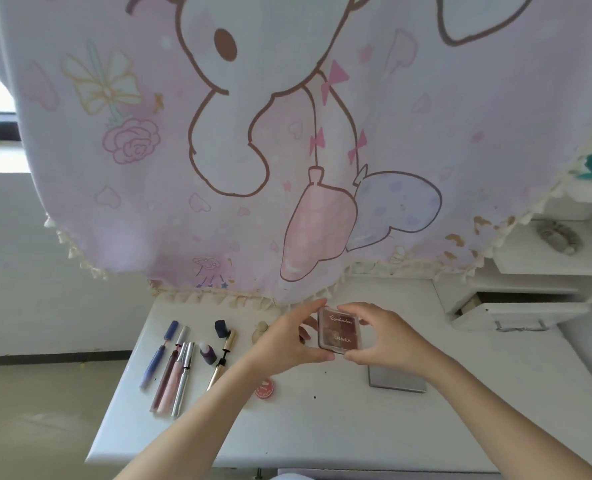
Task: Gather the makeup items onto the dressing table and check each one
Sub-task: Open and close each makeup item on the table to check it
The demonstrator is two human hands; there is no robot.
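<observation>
1. Eyeshadow palette [339, 332]: in the head view, this small square case has a clear lid, brown-pink shades and the print "LAMEILA". It is held between both hands over the back middle of the white tabletop [322, 431], just in front of the fringe of the hanging cartoon cloth [253, 168].
2. The left hand [287, 336] grips the palette's left edge, with fingers curled over the upper corner and the thumb at the lower one.
3. The right hand [388, 337] grips the right edge in the same way, its fingers curled round it.
4. To the left, a loose row lies on the tabletop:
   - a blue tube [157, 355]
   - a brown tube [164, 381], a pink tube [172, 379] and a silver tube [184, 375], pressed side by side
   - a small purple bottle [207, 353]
   - a dark blue cap [221, 328]
   - a gold mascara wand [221, 358]
5. A small beige bottle [260, 332] stands just beside the left hand. A red round tin [265, 388] lies near the left forearm, partly hidden by it.
6. A flat grey case [396, 379] lies on the tabletop below the right hand, partly covered by the wrist.
7. At the right, a white drawer [516, 310] stands open, and a grey scrunchie [559, 237] rests on a shelf above it.
</observation>
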